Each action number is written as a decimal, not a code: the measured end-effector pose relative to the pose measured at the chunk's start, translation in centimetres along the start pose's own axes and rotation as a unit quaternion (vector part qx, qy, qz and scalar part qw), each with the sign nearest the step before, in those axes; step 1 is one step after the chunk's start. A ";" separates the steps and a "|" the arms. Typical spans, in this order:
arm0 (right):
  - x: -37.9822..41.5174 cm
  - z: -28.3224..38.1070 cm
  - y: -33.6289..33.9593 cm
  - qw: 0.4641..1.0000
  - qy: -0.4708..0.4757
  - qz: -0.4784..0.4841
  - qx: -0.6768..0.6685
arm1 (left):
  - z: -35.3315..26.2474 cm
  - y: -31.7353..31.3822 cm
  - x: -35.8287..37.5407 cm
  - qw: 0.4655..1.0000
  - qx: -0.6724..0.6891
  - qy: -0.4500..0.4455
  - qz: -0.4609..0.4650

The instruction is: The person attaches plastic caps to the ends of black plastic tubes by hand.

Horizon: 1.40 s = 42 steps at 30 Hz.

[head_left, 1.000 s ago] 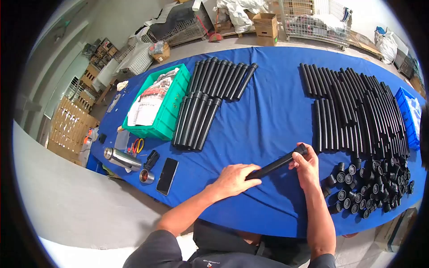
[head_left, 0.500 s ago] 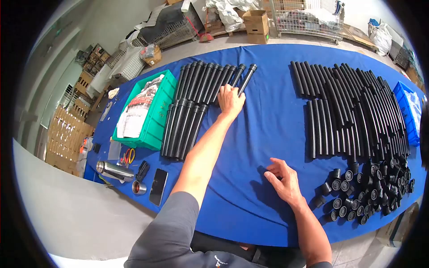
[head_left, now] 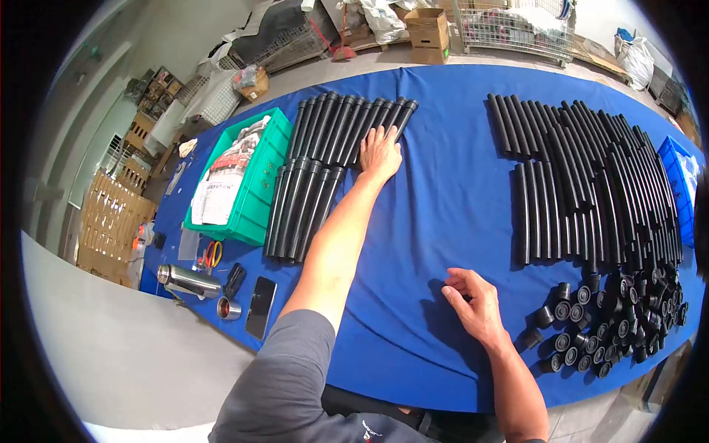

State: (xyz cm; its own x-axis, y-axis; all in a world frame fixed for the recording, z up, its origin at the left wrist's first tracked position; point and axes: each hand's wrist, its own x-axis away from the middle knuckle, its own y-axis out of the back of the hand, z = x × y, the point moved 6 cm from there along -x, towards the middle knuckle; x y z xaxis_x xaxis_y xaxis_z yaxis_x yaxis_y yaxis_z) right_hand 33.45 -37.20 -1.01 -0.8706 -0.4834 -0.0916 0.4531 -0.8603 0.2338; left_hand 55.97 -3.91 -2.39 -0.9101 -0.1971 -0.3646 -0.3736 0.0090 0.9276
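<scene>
The capped black tube that both hands held a second ago now lies flush at the right end of the far row of tubes (head_left: 351, 129), under the flat fingers of the left hand (head_left: 380, 153), while the right hand (head_left: 476, 303) rests empty on the table (head_left: 443, 214).

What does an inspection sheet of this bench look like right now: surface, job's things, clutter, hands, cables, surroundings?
Surface: blue table.
Job's things: finished tube rows at left; loose tube pile at right; black end caps heaped near the right edge.
Clutter: green bin with papers, steel flask, phone, scissors.
Hands: left hand flat on the far tube row; right hand resting on the cloth, empty.
Cables: nothing seen.
Surroundings: cardboard box, wire cages, wooden pallets.
</scene>
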 end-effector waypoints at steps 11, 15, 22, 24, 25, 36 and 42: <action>0.2 0.3 -0.1 1.000 0.017 0.001 0.014 | -0.3 -0.3 -0.2 0.999 -0.015 0.017 0.029; 0.0 0.0 -0.2 1.000 0.003 0.003 -0.003 | 0.3 0.7 -0.4 0.999 0.022 0.013 0.039; 0.1 0.1 -0.2 1.000 0.000 0.002 0.008 | 7.9 4.6 -0.1 0.986 -0.158 0.052 0.004; 0.0 0.1 -0.2 1.000 -0.001 0.001 0.009 | 9.6 5.5 0.1 0.979 -0.188 0.061 0.052; 0.0 0.1 -0.2 1.000 -0.001 0.000 0.006 | 9.8 5.7 0.0 0.978 -0.193 0.049 0.053; -0.1 0.0 -0.2 1.000 -0.005 0.001 0.015 | 9.5 5.5 -0.2 0.989 -0.133 0.071 -0.001; -0.2 0.2 -0.2 1.000 -0.001 0.004 0.011 | 8.7 5.4 0.4 0.994 -0.089 0.036 -0.055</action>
State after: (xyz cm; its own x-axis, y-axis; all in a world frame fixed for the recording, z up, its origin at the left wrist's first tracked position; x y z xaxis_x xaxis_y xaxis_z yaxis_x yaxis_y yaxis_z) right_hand 33.50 -36.92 -0.82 -0.8673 -0.4898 -0.0887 0.4554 -0.8527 0.2560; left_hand 52.06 4.61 1.79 -0.8476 -0.2569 -0.4644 -0.4274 -0.1884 0.8842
